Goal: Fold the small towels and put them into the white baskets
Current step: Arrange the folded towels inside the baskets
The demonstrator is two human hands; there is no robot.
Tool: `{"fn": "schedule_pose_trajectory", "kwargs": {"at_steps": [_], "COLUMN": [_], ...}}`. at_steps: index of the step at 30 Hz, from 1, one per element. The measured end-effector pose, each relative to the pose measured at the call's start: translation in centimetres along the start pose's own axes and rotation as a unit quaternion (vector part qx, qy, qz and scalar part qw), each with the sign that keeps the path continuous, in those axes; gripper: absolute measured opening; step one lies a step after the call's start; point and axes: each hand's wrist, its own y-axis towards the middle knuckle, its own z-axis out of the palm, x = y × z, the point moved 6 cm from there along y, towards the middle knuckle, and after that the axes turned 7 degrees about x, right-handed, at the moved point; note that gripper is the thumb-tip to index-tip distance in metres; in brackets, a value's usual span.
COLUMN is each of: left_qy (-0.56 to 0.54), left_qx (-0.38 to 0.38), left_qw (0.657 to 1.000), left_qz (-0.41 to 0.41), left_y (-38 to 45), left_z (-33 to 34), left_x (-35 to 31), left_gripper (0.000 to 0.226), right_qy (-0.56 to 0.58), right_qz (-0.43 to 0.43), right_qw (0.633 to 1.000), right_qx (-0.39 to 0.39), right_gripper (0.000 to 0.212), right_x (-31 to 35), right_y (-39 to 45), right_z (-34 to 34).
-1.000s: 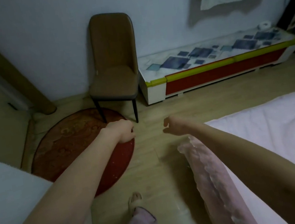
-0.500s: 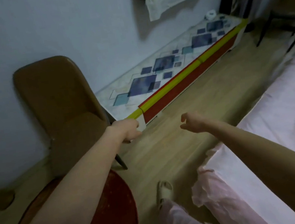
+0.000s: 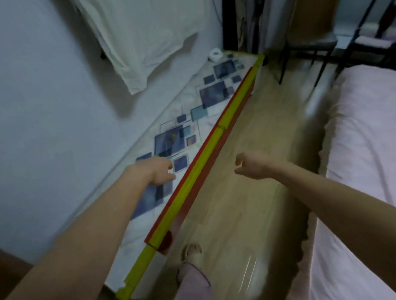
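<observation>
Presently: left hand (image 3: pixel 160 171) and right hand (image 3: pixel 251 167), both loosely curled, holding nothing. Towels and white baskets: not in view. Risk: a foot could catch the low cabinet (image 3: pixel 192 186) edge. Passage: narrow floor strip (image 3: pixel 261 191) between cabinet and bed (image 3: pixel 382 149).

The floor (image 3: pixel 254 175) down the middle of the frame looks like pale wood laminate, smooth with a slight sheen. The low cabinet (image 3: pixel 189 130) at centre left has a glossy top printed with blue squares and smooth yellow and red edging. The bed (image 3: pixel 375 150) on the right wears matt pink cloth. A creased white cloth (image 3: pixel 144 30) hangs at upper centre. The chair (image 3: pixel 319 5) at upper right looks like smooth brown leatherette on thin dark metal legs.
</observation>
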Motion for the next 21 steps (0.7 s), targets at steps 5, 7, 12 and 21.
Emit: {"fn": "schedule_pose_trajectory", "kwargs": {"at_steps": [5,7,12,21], "left_qy": [0.066,0.084,0.135,0.167], "left_qx": [-0.009,-0.013,-0.012,-0.038], "left_qw": [0.995,0.991,0.971,0.937], "left_qz": [0.071,0.101,0.197,0.303], "left_y": [14.8,19.8,30.7,50.9], "left_z": [-12.1,-17.0,-28.2,-45.2], "left_x": [0.0,-1.6,-8.7,-22.5], "left_gripper": [0.046,0.050,0.052,0.056], "right_qy": [0.054,0.081,0.113,0.130], "right_qz": [0.089,0.130,0.209,0.278], "right_qw": [0.994,0.987,0.969,0.947], "right_qx": [-0.030,-0.038,-0.065,-0.095], "right_gripper": [0.037,0.039,0.038,0.030], "right_x": [-6.6,-9.9,-18.7,-37.0], "right_y": [10.0,12.8,17.2,28.0], "right_z": [-8.3,-11.5,-18.8,-33.5]}}
